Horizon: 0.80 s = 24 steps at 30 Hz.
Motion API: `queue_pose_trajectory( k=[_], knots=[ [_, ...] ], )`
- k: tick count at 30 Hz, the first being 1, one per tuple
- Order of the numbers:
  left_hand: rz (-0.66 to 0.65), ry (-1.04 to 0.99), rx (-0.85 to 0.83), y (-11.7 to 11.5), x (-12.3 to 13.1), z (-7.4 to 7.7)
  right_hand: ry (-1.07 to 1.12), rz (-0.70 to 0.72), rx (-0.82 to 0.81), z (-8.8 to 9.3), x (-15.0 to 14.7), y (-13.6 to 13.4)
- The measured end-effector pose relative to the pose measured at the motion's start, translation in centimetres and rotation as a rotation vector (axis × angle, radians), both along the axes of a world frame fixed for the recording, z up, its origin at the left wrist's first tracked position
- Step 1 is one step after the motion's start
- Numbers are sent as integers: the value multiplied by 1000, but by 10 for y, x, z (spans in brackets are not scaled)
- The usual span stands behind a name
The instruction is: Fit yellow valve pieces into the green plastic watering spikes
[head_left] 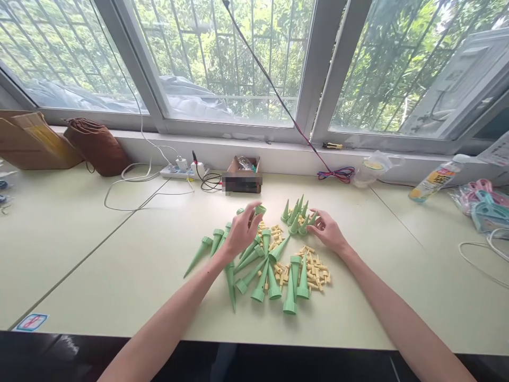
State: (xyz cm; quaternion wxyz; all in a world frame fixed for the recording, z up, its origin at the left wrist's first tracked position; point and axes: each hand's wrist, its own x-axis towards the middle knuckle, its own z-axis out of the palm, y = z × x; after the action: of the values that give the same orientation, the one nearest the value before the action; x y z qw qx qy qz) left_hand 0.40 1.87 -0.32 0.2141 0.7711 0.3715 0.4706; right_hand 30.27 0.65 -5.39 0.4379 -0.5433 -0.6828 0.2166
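Note:
My left hand (pixel 240 232) is raised over the pile, its fingers closed on a green plastic watering spike (pixel 260 209); the wide round end shows and most of the rest is hidden. My right hand (pixel 326 232) pinches another green spike (pixel 313 218) at the right of a small group of green spikes (pixel 296 210) standing point up. Loose green spikes (pixel 257 289) lie in a heap below my left hand, pointing various ways. Small yellow plastic valve pieces (pixel 316 271) are scattered among and beside them.
Along the window sill are a small open box (pixel 243 175), a power strip (pixel 181 171) with cables, a brown pouch (pixel 97 146) and a cardboard box (pixel 35 140). To the right stand a spray can (pixel 437 179) and bagged pink and teal items (pixel 487 204). The table's front edge runs below my forearms.

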Motion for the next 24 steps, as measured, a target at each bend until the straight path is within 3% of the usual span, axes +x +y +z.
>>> queue_pose_trajectory(
  k=[7, 11, 14, 17, 21, 24],
  knots=[
    [41, 145, 228, -3, 3, -9, -18, -83, 154, -3, 1, -1],
    [29, 10, 142, -9, 9, -3, -36, -286, 361, 4, -3, -9],
    [27, -112, 12, -15, 12, 7, -180, -384, 464, 12, -8, -20],
    [15, -194, -102, -20, 12, 14, -388, -248, 351, 21, -21, -33],
    [-37, -319, -239, -21, 13, 16, -627, 90, 253, 34, -51, -44],
    [-82, -396, -339, -21, 14, 14, -765, 142, 223, 49, -75, -42]
  ],
)
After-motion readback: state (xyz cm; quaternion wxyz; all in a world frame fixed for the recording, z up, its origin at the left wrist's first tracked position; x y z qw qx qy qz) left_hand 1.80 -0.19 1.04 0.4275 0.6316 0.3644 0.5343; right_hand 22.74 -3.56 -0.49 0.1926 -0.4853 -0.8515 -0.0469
